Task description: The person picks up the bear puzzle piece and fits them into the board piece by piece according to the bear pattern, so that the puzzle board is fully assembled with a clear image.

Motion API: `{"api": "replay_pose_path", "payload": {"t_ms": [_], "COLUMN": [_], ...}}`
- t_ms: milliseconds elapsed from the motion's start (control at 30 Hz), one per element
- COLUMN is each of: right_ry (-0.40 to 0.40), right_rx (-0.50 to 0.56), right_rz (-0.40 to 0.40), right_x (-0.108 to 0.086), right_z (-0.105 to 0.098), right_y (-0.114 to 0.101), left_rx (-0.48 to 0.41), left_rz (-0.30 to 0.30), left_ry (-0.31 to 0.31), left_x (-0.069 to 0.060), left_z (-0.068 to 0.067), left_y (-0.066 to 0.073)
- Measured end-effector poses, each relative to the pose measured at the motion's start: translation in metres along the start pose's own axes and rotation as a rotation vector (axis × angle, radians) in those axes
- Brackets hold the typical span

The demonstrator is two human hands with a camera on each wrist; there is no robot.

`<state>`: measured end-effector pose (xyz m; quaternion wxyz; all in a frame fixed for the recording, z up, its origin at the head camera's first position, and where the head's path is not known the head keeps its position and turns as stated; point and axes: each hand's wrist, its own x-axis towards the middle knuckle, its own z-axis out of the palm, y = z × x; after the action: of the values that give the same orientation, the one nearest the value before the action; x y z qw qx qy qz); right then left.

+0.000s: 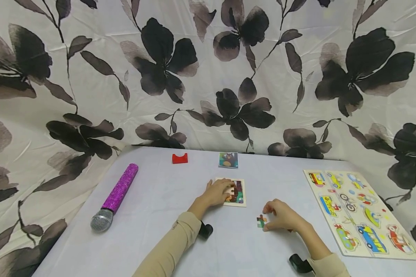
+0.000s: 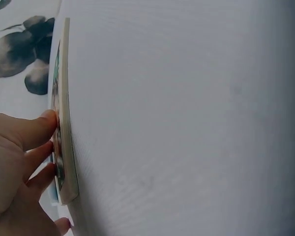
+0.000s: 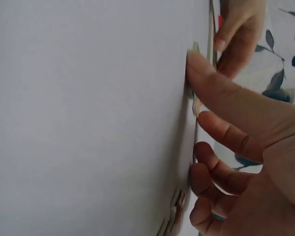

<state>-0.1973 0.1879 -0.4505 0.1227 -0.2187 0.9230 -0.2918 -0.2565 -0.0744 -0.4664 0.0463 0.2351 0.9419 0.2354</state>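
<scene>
A small framed jigsaw puzzle (image 1: 242, 196) lies on the table, partly filled with dark and colourful pieces. My left hand (image 1: 215, 193) rests over its left part, thumb and fingertips touching the puzzle face; the left wrist view shows the board (image 2: 65, 123) edge-on under them. To the right, my right hand (image 1: 282, 216) pinches a loose puzzle piece (image 1: 261, 221) between thumb and forefinger, at table level. In the right wrist view the piece (image 3: 196, 105) shows side-on by the thumb. Other loose pieces (image 3: 175, 211) lie below the curled fingers, mostly hidden from the head view.
Behind the puzzle lie a picture card (image 1: 228, 160) and a red notched block (image 1: 180, 158). A glittery purple microphone (image 1: 119, 192) lies at left. At right is a large vehicle peg board (image 1: 362, 215). Floral cloth (image 1: 208, 77) hangs behind the table.
</scene>
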Motion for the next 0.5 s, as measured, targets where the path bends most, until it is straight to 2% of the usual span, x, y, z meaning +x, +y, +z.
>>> {"api": "replay_pose_path", "payload": {"t_ms": [67, 167, 300, 367, 433, 500], "right_ry": [0.009, 0.021, 0.08, 0.13, 0.183, 0.232], "right_rx": [0.006, 0.044, 0.111, 0.162, 0.223, 0.316], "right_rz": [-0.033, -0.071, -0.107, -0.101, -0.077, -0.034], "right_x": [-0.002, -0.002, 0.002, 0.006, 0.012, 0.018], "right_z": [0.002, 0.003, 0.002, 0.001, -0.001, -0.004], "right_y": [-0.001, -0.001, 0.002, 0.004, 0.007, 0.007], "left_rx": [-0.03, -0.059, -0.105, -0.129, -0.145, -0.146], "left_rz": [-0.005, 0.007, 0.031, 0.03, 0.003, -0.028], "left_ry": [0.028, 0.102, 0.253, 0.304, 0.298, 0.236], "left_x": [0.002, 0.005, 0.006, 0.004, 0.002, -0.001], "left_z": [0.0, 0.0, 0.0, -0.003, -0.007, -0.013], "left_y": [-0.001, -0.004, -0.009, -0.012, -0.016, -0.021]}}
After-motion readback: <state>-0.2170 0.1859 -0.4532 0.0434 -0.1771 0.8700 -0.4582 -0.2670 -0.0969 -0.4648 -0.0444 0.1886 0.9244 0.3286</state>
